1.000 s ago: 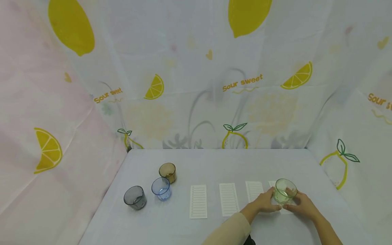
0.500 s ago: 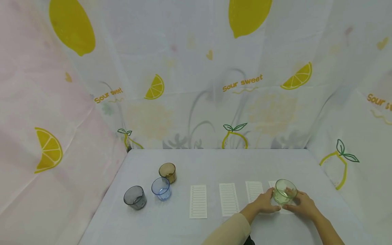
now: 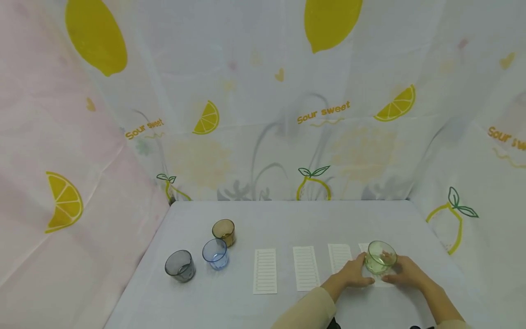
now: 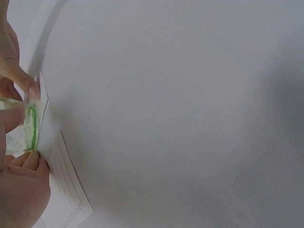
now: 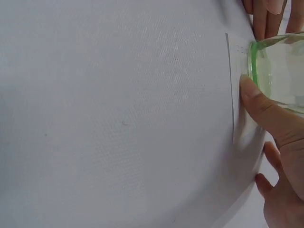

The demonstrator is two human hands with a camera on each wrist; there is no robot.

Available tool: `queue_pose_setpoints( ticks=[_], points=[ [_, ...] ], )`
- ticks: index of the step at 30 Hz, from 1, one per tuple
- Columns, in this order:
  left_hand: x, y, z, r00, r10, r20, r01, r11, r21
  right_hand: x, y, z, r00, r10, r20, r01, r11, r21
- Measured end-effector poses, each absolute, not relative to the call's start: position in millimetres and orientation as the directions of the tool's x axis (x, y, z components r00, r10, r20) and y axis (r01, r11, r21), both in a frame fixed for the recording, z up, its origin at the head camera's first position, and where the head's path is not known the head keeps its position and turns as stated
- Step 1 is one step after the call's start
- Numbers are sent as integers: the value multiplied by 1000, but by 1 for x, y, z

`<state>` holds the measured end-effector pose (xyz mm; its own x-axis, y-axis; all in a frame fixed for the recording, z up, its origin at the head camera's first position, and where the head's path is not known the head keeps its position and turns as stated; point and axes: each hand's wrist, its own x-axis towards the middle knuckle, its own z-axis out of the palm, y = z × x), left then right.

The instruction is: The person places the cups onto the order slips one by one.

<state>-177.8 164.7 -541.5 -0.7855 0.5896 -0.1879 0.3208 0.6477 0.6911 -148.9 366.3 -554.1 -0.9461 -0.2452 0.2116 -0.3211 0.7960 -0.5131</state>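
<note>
A pale green glass [image 3: 375, 266] stands upright on the rightmost white lined card [image 3: 363, 247], covering most of it. My left hand [image 3: 352, 273] holds its left side, fingers at the wall and thumb stretched out in front. In the left wrist view, curled left fingers [image 4: 32, 161] sit at the glass's thick green base [image 4: 33, 130]. On the right side, my right hand [image 3: 408, 273] stands loosely around the glass, its thumb apart from the left thumb. The right wrist view shows the right thumb [image 5: 266, 107] beside the base and other fingers spread below, away from the glass.
To the left stand a grey glass [image 3: 181, 267], a blue glass [image 3: 216, 256] and an amber glass [image 3: 225, 233], the last two close together. More lined cards lie in a row: one card [image 3: 265, 272], another [image 3: 306, 268] and a third [image 3: 339, 258] beside my left hand.
My right thumb has drawn slightly right, away from the front of the green glass. The glass and left hand stay nearly in place; the head view has shifted a little.
</note>
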Motion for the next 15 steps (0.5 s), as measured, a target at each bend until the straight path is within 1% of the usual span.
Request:
queue_pose_setpoints(
  ticks=[3,7,11,15],
  points=[
    [-177,166,-542,-789,583,-195,313,653,690,-150,366,-549,-967,-226,117,-252,789,-561],
    [-175,166,-539,-788,575,-222,303,674,674,-149,365,-549,-978,-198,60,-192,759,-622],
    [-173,166,-538,-787,571,-231,302,685,663,-148,365,-551,-982,-181,60,-178,755,-631],
    [-174,166,-537,-789,578,-208,327,682,654,-148,365,-552,-980,-175,96,-196,769,-608]
  ],
)
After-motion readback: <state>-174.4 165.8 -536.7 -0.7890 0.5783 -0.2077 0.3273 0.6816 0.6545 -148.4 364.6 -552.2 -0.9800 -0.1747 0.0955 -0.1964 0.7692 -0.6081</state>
